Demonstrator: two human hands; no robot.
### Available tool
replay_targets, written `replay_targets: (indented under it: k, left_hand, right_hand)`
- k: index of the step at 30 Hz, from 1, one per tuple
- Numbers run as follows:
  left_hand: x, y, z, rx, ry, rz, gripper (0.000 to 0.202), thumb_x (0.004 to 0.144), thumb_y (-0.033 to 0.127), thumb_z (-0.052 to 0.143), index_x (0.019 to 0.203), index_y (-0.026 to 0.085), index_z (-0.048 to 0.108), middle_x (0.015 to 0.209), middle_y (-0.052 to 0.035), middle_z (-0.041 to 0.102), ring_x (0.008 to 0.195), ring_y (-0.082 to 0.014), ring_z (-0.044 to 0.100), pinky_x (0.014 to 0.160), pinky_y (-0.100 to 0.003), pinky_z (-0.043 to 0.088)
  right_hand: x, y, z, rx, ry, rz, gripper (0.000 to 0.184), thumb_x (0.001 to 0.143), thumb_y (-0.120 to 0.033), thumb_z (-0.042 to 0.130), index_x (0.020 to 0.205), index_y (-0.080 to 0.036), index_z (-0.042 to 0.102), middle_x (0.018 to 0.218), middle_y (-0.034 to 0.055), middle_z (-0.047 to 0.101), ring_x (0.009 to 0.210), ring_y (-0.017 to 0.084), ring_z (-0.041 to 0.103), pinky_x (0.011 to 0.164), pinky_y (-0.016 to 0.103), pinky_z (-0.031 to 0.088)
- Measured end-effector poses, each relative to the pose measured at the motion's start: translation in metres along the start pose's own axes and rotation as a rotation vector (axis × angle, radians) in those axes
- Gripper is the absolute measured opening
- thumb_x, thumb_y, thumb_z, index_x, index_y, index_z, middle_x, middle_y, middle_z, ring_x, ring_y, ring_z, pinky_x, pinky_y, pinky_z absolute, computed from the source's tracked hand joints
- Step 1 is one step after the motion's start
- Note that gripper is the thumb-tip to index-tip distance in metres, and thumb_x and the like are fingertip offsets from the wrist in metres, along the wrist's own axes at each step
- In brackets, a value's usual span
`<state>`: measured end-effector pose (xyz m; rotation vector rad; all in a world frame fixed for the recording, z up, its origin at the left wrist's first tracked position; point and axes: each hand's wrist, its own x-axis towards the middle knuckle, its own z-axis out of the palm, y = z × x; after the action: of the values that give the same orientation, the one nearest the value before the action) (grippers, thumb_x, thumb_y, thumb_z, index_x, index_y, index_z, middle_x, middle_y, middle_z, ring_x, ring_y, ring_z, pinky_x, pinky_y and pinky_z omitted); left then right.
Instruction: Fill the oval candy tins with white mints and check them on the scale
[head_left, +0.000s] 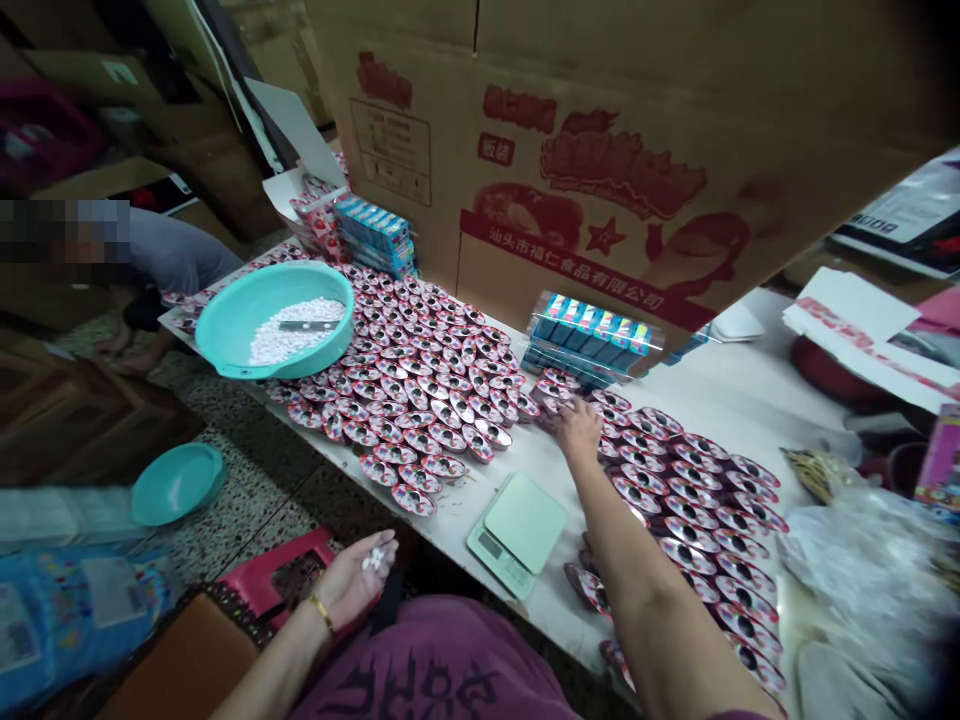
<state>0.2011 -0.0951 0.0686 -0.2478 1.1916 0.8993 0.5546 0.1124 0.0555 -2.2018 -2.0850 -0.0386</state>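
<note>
My left hand [355, 578] is cupped palm up near my lap, with small white candies [373, 559] resting in it. My right hand [579, 432] reaches out over the table, fingers curled down at an oval red-and-white pack [551, 405] with a dark opening; the fingertips are partly hidden. Rows of similar oval packs [420, 390] stand to its left, and more packs [679, 500] lie to its right, partly behind my forearm. A pale green digital scale [525, 522] sits on the table between my hands.
A turquoise basin [217, 335] of white candies holds a flat metal piece [307, 325]. Blue box stacks [589, 330] stand before a large cardboard carton [600, 90]. Plastic bags [870, 570] lie at the right. A person [176, 245] bends at the left, near a pink stool [259, 580].
</note>
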Motion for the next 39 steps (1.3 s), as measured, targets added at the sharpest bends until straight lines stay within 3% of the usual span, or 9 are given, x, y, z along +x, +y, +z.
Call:
replay_targets:
  k: [6,9,12,15,17,22,27,33,39]
  left_hand:
    - [-0.003,-0.001,0.048,0.011,-0.281,-0.021,0.023,0.072,0.001,0.046,0.092,0.005,0.056,0.096,-0.0152,0.061,0.092,-0.0182,0.058,0.080,-0.026,0.047]
    - [-0.004,-0.007,0.073,0.037,-0.377,-0.071,0.021,0.073,0.003,0.046,0.092,0.004,0.056,0.095,-0.0168,0.061,0.095,-0.0197,0.056,0.082,-0.028,0.045]
    - [-0.008,-0.013,0.091,0.096,-0.422,-0.147,0.022,0.076,0.009,0.046,0.094,0.003,0.057,0.098,-0.0182,0.060,0.093,-0.0208,0.057,0.080,-0.029,0.045]
    - [-0.017,-0.019,0.100,0.151,-0.443,-0.183,0.025,0.079,0.018,0.044,0.094,0.003,0.057,0.098,-0.0183,0.059,0.092,-0.0207,0.057,0.080,-0.030,0.045]
    - [-0.024,-0.023,0.101,0.169,-0.444,-0.167,0.027,0.081,0.023,0.041,0.093,0.004,0.058,0.094,-0.0164,0.061,0.088,-0.0191,0.058,0.076,-0.029,0.046]
    - [-0.035,-0.031,0.088,0.169,-0.370,-0.175,0.029,0.083,0.030,0.038,0.090,0.009,0.059,0.081,-0.0077,0.062,0.070,-0.0108,0.058,0.066,-0.022,0.047]
    - [-0.047,-0.027,0.073,0.208,-0.379,-0.187,0.034,0.083,0.034,0.037,0.087,0.010,0.059,0.085,-0.0094,0.061,0.079,-0.0136,0.057,0.072,-0.026,0.046]
    - [-0.055,-0.019,0.072,0.207,-0.392,-0.157,0.035,0.083,0.035,0.035,0.089,0.009,0.058,0.086,-0.0097,0.061,0.079,-0.0146,0.057,0.074,-0.028,0.045]
    - [-0.037,-0.038,0.058,0.137,-0.375,-0.281,0.031,0.083,0.033,0.037,0.082,0.009,0.057,0.072,-0.0056,0.062,0.066,-0.0109,0.058,0.067,-0.024,0.045]
  right_hand:
    - [-0.106,-0.005,-0.030,0.096,-0.020,-0.210,0.023,0.082,-0.024,0.039,0.090,-0.017,0.059,0.109,0.0085,0.050,0.091,0.020,0.045,0.075,0.031,0.035]
    - [-0.159,-0.017,-0.027,0.164,-0.116,-0.272,0.022,0.082,-0.023,0.039,0.090,-0.018,0.059,0.107,0.0083,0.051,0.091,0.019,0.046,0.076,0.031,0.037]
    - [-0.187,-0.033,-0.029,0.233,-0.130,-0.254,0.021,0.081,-0.025,0.042,0.094,-0.020,0.059,0.110,0.0086,0.051,0.098,0.022,0.044,0.081,0.036,0.037]
    - [-0.200,-0.058,-0.050,0.396,-0.029,-0.241,0.026,0.080,-0.028,0.045,0.104,-0.021,0.054,0.112,0.0094,0.050,0.104,0.024,0.041,0.084,0.041,0.035]
    - [-0.204,-0.082,-0.067,0.551,0.002,-0.360,0.027,0.082,-0.026,0.042,0.106,-0.019,0.053,0.105,0.0098,0.053,0.098,0.021,0.045,0.083,0.037,0.038]
    - [-0.212,-0.131,-0.078,0.565,-0.155,-0.670,0.031,0.082,-0.017,0.041,0.112,-0.014,0.047,0.106,0.0099,0.053,0.094,0.019,0.046,0.079,0.031,0.041]
    - [-0.217,-0.138,-0.075,0.585,-0.268,-0.710,0.024,0.081,-0.016,0.043,0.104,-0.017,0.050,0.106,0.0046,0.052,0.095,0.016,0.045,0.077,0.026,0.041]
    - [-0.212,-0.140,-0.090,0.672,-0.262,-0.763,0.022,0.081,-0.016,0.042,0.102,-0.015,0.050,0.109,0.0044,0.049,0.102,0.014,0.041,0.083,0.024,0.038]
    - [-0.221,-0.141,-0.068,0.593,-0.339,-0.746,0.010,0.079,-0.016,0.047,0.085,-0.015,0.055,0.088,0.0053,0.054,0.082,0.015,0.047,0.067,0.024,0.041]
